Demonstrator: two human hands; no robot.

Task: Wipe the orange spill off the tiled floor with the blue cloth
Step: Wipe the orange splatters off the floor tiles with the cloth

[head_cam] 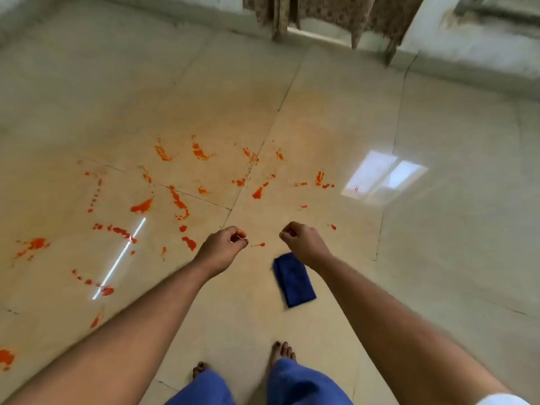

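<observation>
The left hand (223,248) is held out above the floor with its fingers curled loosely inward, thumb close to the fingertips, and nothing is seen between them. The right hand (302,242) is held in the same manner a little to the right, its fingers also loosely curled and nothing gripped. Both forearms are stretched forward from the bottom corners of the view, and the two hands are kept apart from each other. The blue cloth (295,280) is found folded into a narrow rectangle, lying flat on the tiled floor (438,229) just below the right wrist, which covers its upper edge in the picture; whether it is touched by the wrist cannot be told. The orange spill (178,200) is spread as many separate smears and drops over the tiles ahead of the hands and to the left, with a few small drops near the fingertips and one larger patch at the left edge of the view. A paler orange haze is seen on the tiles further ahead. Two bare feet (282,352) and blue trouser legs (304,384) are seen at the bottom. A bright window reflection (382,176) lies on the glossy tiles to the right, and a patterned curtain (344,16) hangs at the far wall.
</observation>
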